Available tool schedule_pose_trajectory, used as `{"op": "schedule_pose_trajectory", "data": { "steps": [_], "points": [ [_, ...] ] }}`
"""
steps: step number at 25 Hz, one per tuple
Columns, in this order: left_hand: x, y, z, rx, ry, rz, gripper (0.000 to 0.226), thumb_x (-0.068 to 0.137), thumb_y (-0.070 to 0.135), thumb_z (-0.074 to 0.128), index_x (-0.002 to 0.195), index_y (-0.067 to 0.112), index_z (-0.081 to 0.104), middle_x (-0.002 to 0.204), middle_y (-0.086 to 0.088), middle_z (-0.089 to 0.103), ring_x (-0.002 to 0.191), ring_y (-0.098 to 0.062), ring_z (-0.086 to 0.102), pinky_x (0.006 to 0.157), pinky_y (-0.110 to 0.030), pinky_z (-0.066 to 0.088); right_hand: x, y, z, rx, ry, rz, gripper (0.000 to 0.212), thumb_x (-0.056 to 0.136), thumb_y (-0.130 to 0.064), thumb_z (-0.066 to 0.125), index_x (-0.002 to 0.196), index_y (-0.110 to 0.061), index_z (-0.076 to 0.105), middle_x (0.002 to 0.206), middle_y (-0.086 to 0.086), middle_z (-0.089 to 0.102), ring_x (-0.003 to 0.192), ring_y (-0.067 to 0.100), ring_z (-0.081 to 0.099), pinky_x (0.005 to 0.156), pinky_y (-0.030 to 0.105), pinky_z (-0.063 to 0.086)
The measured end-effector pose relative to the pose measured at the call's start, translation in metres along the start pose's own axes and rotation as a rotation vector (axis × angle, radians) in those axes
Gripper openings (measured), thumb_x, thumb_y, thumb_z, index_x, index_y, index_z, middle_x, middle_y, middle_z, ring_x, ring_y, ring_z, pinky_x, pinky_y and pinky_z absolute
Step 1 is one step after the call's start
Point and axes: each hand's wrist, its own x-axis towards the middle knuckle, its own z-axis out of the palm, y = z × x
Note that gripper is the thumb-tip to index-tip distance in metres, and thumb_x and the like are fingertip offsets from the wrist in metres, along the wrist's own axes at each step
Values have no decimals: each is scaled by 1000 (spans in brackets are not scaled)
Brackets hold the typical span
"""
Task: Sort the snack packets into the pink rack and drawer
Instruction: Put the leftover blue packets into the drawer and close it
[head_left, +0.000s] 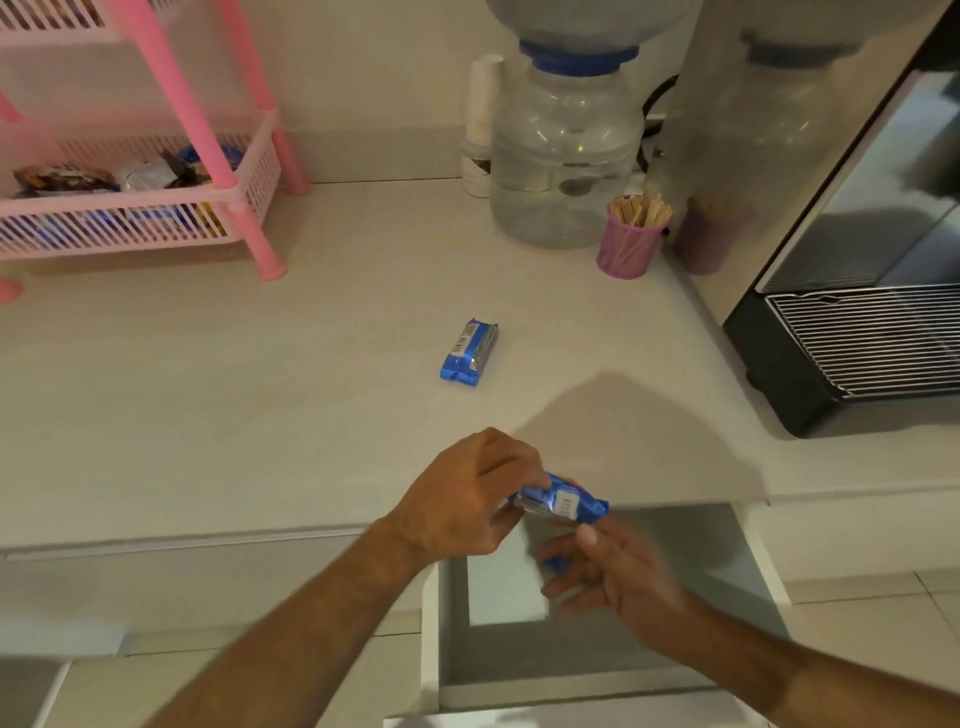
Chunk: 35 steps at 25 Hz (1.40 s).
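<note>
Left hand (467, 499) grip pinches blue packet (558, 501) over open drawer (571, 675); right hand (613, 571) open, blurred. Loose pinch may drop it outside.

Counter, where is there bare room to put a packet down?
Bare: the wide stretch left of the lone blue packet, below the pink rack, and the strip between that packet and the hands. Crowded: the back right, around the water jar, stick cup and machine.

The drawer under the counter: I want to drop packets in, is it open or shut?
Open. The drawer is pulled out below the counter edge, its inside visible under the right hand.
</note>
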Motion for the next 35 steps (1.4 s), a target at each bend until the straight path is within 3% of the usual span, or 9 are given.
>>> {"op": "schedule_pose_trajectory", "data": {
  "steps": [4,7,12,16,20,25,30,33,35],
  "points": [
    [-8,8,5,-11,-54,143,42,76,14,82,106,15,53,99,-11,71,86,-22,62,71,-34,55,3,-5,6,47,24,-104,59,56,-50,91,100,-16,73,88,20,72,64,29,71,56,37,59],
    [-12,2,-7,-47,-125,104,53,76,46,79,113,17,54,109,-7,66,96,-19,58,82,-32,50,6,1,-6,-74,-11,-177,51,56,-33,95,99,-15,73,87,16,72,65,26,70,58,35,60],
    [7,-34,-23,-56,157,-425,53,86,60,63,120,20,56,117,4,58,105,-14,53,86,-40,50,22,34,-33,-759,-127,-143,44,59,-29,89,95,-43,67,91,-15,73,78,3,70,67,18,52],
    [36,-71,-7,78,119,-874,66,79,47,75,134,23,47,134,2,50,120,-17,46,93,-36,47,71,68,-42,-1322,-229,-108,38,67,-32,77,100,-30,59,90,-13,64,79,9,60,67,22,45],
    [48,-101,8,285,-35,-1070,88,75,65,69,143,20,35,139,-1,43,123,-24,43,94,-41,39,109,87,-45,-1671,-292,-65,40,70,-37,74,103,-23,55,106,7,62,94,27,60,76,28,43],
    [45,-114,17,368,-36,-1026,52,85,54,63,124,21,57,117,-1,59,104,-23,50,81,-35,33,118,104,-52,-2074,-459,-333,27,73,-27,71,96,-14,63,97,8,67,93,30,60,85,36,46],
    [34,-99,6,86,74,-967,42,82,36,75,121,23,64,107,1,61,96,-19,58,85,-35,50,103,79,-43,-1916,-374,-390,30,82,-40,58,99,-15,60,101,7,65,94,29,61,80,33,48],
    [19,-76,-7,-130,57,-868,42,76,32,84,115,23,69,100,4,63,85,-9,63,77,-29,56,73,45,-29,-1702,-123,-607,31,68,-57,68,85,-31,67,77,-15,68,67,6,65,58,14,48],
    [9,-59,-16,-188,0,-783,47,74,30,87,116,20,69,100,3,65,87,-9,63,77,-30,57,50,25,-21,-1524,-63,-778,23,73,-49,73,78,-30,61,69,-14,62,58,6,58,53,18,43]
  ]
}}
